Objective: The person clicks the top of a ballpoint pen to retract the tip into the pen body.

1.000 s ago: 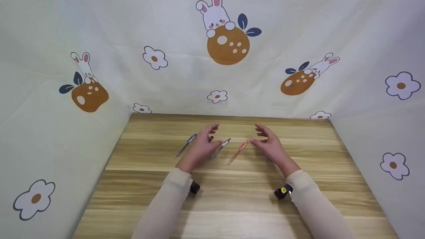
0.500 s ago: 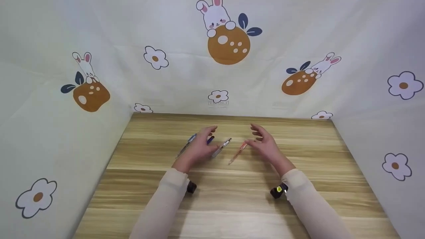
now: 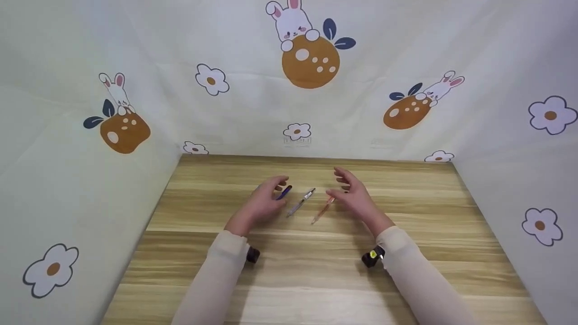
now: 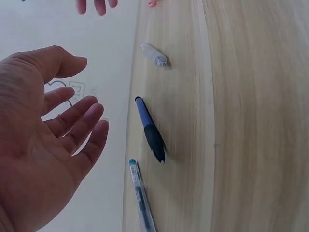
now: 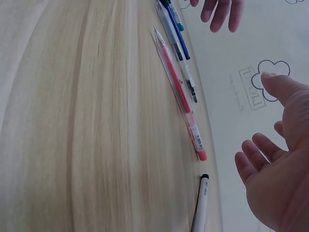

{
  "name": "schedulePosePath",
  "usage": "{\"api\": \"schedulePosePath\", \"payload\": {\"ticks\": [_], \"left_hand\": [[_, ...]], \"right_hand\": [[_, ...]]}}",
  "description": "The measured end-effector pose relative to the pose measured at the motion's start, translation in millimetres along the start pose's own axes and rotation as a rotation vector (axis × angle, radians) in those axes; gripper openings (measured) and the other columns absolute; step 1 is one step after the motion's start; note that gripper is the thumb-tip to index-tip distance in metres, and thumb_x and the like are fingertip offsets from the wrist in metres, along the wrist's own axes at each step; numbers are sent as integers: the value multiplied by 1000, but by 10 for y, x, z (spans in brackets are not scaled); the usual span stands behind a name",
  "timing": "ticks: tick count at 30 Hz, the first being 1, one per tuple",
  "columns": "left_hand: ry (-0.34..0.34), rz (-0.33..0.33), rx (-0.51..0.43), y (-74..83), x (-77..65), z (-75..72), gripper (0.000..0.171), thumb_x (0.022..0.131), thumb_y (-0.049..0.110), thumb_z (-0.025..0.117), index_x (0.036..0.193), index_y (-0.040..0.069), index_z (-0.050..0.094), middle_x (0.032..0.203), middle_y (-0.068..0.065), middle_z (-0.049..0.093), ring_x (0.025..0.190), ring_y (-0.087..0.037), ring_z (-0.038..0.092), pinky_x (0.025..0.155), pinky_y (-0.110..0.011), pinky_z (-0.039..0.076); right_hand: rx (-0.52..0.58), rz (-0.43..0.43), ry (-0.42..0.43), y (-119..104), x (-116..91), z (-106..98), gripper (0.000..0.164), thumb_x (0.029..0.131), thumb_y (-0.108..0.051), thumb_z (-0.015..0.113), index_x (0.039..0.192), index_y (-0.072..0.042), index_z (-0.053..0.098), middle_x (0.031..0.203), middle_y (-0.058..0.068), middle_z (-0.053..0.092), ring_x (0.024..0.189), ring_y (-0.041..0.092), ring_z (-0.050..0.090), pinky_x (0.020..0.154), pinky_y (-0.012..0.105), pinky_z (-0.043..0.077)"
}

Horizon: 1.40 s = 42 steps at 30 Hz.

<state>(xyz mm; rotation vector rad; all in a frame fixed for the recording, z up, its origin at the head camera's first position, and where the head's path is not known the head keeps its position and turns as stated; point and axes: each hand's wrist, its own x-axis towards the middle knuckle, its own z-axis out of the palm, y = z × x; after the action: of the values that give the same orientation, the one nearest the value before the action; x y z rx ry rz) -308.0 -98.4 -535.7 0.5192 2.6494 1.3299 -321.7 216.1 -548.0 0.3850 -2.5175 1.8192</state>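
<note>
My left hand (image 3: 262, 201) hovers with loosely bent fingers above the left-hand pens, holding nothing. A dark blue pen (image 3: 283, 192) shows beside its fingers. In the left wrist view a clear pen with a teal end (image 4: 140, 193) lies nearby; the hand hides most of it in the head view. A clear pen with a dark tip (image 3: 301, 202) lies between both hands. My right hand (image 3: 359, 196), relaxed and holding nothing, hangs over the upper end of a red pen (image 5: 178, 82). In the right wrist view a white pen with a black end (image 5: 201, 205) lies below it.
The pens lie on a wood-grain table (image 3: 307, 271). A pale cloth (image 3: 244, 113) with rabbits, oranges and flowers rises behind and along both sides. A small black camera is worn at each wrist.
My left hand has drifted left, uncovering more of the dark blue and clear pens and covering the teal-ended one. My right hand has moved left over the red pen's end. The pens lie still.
</note>
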Motion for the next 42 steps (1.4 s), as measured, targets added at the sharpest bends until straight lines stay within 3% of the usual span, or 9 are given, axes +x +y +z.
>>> {"api": "schedulePosePath", "payload": {"ticks": [12, 33, 42], "left_hand": [[-8, -24, -39, -97, -60, -163, 65, 103, 3, 73, 163, 4, 49, 156, -21, 58, 144, -36, 53, 119, -56, 45], [45, -81, 9, -198, -206, -315, 57, 97, 5, 73, 153, 4, 59, 150, -19, 62, 138, -34, 58, 117, -53, 48], [53, -82, 78, -269, -299, -416, 51, 102, 7, 70, 152, 2, 60, 146, -19, 63, 135, -36, 60, 116, -55, 48]], "right_hand": [[11, -4, -23, -19, 108, 198, 78, 98, -9, 84, 165, -1, 45, 162, 27, 51, 149, 47, 47, 124, 60, 38], [14, -11, -76, -25, 234, 449, 78, 99, -7, 83, 166, -3, 44, 164, 27, 49, 151, 49, 44, 125, 59, 37], [36, -12, -100, -72, 282, 545, 79, 99, -6, 82, 168, -6, 43, 164, 24, 49, 152, 48, 43, 126, 61, 35]]}}
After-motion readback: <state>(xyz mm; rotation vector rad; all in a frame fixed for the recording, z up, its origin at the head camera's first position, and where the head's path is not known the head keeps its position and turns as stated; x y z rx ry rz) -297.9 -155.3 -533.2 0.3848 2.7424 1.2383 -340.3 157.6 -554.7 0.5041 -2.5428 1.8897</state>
